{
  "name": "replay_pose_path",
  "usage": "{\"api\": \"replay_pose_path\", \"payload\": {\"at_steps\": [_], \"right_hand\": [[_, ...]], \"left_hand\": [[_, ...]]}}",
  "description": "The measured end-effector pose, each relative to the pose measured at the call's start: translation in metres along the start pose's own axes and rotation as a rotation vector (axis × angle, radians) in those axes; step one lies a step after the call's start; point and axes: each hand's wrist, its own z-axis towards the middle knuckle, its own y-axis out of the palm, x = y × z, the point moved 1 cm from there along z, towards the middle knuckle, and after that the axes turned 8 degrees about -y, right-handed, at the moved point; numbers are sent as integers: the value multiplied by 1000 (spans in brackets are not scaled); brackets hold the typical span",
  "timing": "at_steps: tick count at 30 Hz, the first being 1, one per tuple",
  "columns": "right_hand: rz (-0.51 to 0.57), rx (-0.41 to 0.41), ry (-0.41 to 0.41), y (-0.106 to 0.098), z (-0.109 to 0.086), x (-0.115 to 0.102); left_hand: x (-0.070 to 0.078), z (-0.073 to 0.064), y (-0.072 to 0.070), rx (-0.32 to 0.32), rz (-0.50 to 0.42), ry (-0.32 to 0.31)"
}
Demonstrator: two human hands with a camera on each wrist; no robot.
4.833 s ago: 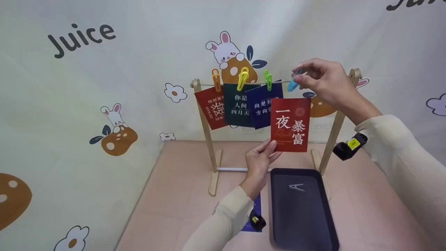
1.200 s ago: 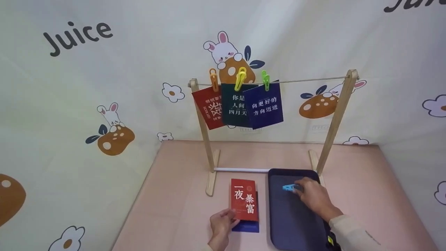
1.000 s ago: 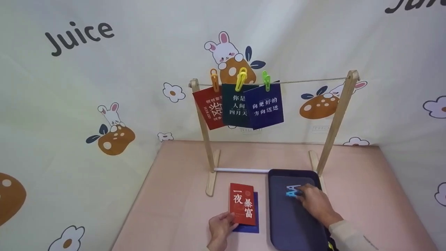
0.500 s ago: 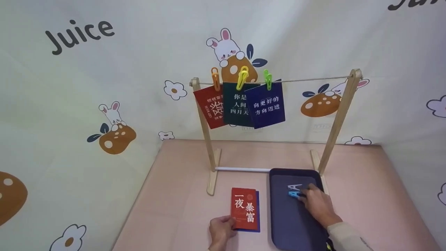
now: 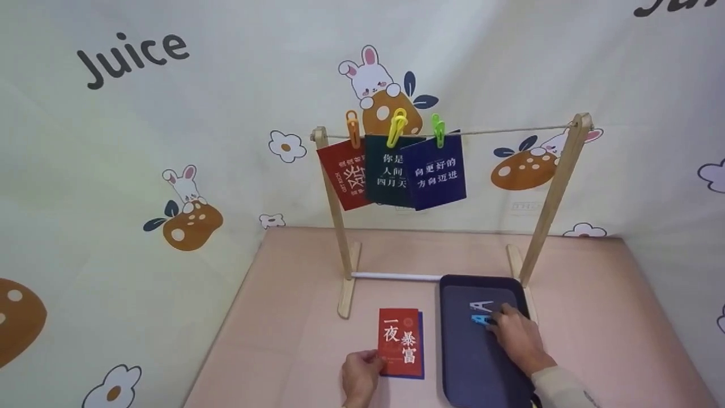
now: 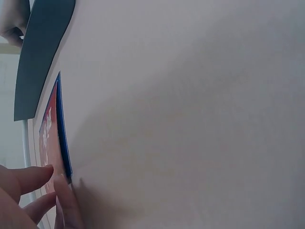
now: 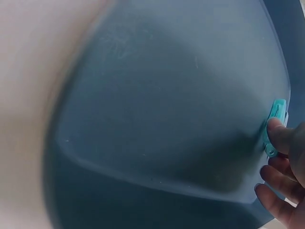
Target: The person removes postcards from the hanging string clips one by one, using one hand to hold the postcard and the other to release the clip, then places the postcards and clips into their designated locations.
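Observation:
In the head view my left hand [image 5: 361, 376] pinches the lower left edge of a red card [image 5: 400, 342] with white Chinese characters. That card lies over a blue card [image 5: 421, 347], whose right and lower edges stick out. The left wrist view shows the thumb [image 6: 38, 177] on top of the red card, fingers at its edge. On the right, my right hand [image 5: 520, 338] pinches a light blue clothespin [image 5: 481, 319] over the dark tray [image 5: 470, 374]; the thumb [image 7: 281, 133] lies across the clip in the right wrist view. A pale clothespin [image 5: 481, 306] lies just beyond it.
Behind stands a wooden rack [image 5: 552, 198] with a string [image 5: 515, 130] across its top. From the string hang a red card [image 5: 346, 175], a green card [image 5: 388, 175] and a blue card [image 5: 439, 175], held by orange [image 5: 353, 129], yellow [image 5: 397, 128] and green [image 5: 438, 130] clothespins.
Both hands have come down from the string, the left with the red card, the right with the light blue clothespin. The card now lies over the blue one; the clip is in the tray.

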Motion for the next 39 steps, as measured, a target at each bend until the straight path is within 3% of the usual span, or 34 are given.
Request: {"api": "replay_pose_path", "payload": {"at_steps": [5, 10, 16, 20, 27, 39], "right_hand": [[-4, 19, 9, 3, -1, -1], [-6, 70, 1, 6, -1, -2], [-10, 68, 16, 7, -1, -2], [-10, 56, 21, 8, -1, -2], [3, 73, 19, 6, -2, -4], [15, 91, 28, 4, -5, -12]], "left_hand": [[-1, -2, -1, 26, 3, 61], [0, -1, -1, 5, 4, 37], [1, 0, 1, -18, 4, -17], [0, 1, 1, -23, -12, -8], [1, 2, -5, -98, -116, -38], [2, -1, -8, -120, -116, -34]]}}
